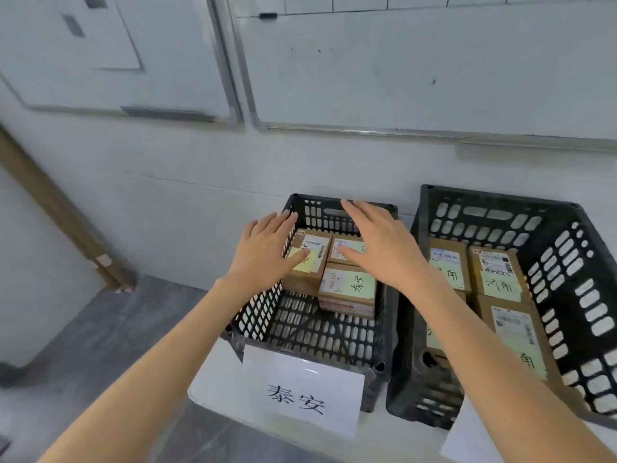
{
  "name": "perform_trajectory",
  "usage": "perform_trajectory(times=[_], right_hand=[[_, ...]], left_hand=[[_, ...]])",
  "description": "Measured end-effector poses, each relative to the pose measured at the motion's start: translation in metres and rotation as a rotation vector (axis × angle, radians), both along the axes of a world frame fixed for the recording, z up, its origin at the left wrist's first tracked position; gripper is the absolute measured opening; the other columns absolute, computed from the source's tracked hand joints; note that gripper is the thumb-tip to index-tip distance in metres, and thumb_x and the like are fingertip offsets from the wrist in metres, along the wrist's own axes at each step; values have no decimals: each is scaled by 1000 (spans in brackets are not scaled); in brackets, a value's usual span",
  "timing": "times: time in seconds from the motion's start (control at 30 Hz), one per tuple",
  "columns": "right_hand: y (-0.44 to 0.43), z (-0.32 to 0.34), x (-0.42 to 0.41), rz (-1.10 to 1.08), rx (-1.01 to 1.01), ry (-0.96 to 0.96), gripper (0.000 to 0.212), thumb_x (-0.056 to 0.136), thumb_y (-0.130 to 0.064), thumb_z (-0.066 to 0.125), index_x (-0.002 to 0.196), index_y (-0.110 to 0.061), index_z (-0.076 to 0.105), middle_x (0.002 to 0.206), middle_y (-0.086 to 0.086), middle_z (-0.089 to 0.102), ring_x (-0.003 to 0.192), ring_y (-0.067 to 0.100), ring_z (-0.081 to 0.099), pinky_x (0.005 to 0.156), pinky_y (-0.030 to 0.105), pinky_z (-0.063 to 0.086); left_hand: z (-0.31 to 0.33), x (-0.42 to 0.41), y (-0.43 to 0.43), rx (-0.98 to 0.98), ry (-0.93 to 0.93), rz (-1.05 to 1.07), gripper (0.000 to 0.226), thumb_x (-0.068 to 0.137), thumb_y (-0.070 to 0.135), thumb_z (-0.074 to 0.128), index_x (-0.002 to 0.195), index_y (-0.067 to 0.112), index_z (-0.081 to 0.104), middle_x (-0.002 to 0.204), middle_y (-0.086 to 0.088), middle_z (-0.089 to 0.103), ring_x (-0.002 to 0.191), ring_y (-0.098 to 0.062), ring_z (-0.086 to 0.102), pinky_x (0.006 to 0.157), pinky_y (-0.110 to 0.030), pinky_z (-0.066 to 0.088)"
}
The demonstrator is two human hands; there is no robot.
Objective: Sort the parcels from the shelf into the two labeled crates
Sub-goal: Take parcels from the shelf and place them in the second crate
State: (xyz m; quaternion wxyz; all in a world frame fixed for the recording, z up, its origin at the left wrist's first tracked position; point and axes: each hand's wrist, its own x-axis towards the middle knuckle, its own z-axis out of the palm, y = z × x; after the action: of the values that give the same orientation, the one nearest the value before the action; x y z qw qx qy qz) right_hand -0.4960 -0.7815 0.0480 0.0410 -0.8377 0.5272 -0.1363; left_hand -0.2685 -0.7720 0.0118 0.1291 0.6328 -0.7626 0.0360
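Three brown parcels sit at the far end of the left crate (pixel 334 342). Far-left parcel (pixel 314 248): white shipping label plus yellow note, writing covered by the thumb. Far-right parcel (pixel 349 245): label and green note, mostly hidden. Front parcel (pixel 347 290): just before the other two, by the right wall, its green note handwritten 泰安. Printed label text is too small to read. Left hand (pixel 267 252) is over the crate's left wall, palm down, fingers straight and slightly apart, thumb above the yellow note. Right hand (pixel 377 245) is over the far-right corner, fingers straight and spread, tips at the far rim, thumb above the far-right parcel. Neither hand grips anything; contact with the parcels cannot be told. A white sign (pixel 307 399) on the crate's near wall reads 泰安 in black. The left crate stands at the left edge of the white tabletop (pixel 217 379), and the right crate (pixel 567 262), black and larger, is just beside it. It holds more brown parcels with green notes: one (pixel 497 272) reads 济南, a second (pixel 449 265) shows partial characters, and a third (pixel 516 332) shows 南. A blank-looking sheet (pixel 467 439) lies at the right crate's near wall, cut off by the frame. Two whiteboards (pixel 400 68) hang on the wall behind, above a grey floor (pixel 100 329) at left.
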Motion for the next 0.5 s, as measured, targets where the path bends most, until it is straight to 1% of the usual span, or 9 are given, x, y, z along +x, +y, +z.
perform_trajectory(times=[0.1,0.27,0.4,0.5], right_hand=[[41,21,22,88,-51,2,83,94,-50,56,158,-24,11,162,3,21,147,23,22,113,44,31],[133,45,64,247,-80,-13,85,92,-53,57,157,-23,12,162,5,20,148,23,19,117,46,29],[215,62,93,389,-102,-11,84,92,-50,60,157,-22,15,160,5,25,147,23,22,114,44,32],[282,71,117,484,-84,-47,83,92,-51,59,157,-25,16,161,5,24,147,23,22,114,43,30]], left_hand=[[27,20,64,-50,-7,103,77,93,65,36,155,23,18,161,1,22,148,-20,16,119,-42,11],[57,50,200,-97,-13,278,82,92,65,37,156,24,8,162,3,17,150,-19,11,120,-43,11],[73,69,326,-138,-8,427,83,92,63,41,156,22,7,161,1,19,150,-19,11,120,-43,9],[80,82,425,-160,20,537,82,93,61,43,156,23,7,161,0,21,149,-20,12,119,-40,9]])
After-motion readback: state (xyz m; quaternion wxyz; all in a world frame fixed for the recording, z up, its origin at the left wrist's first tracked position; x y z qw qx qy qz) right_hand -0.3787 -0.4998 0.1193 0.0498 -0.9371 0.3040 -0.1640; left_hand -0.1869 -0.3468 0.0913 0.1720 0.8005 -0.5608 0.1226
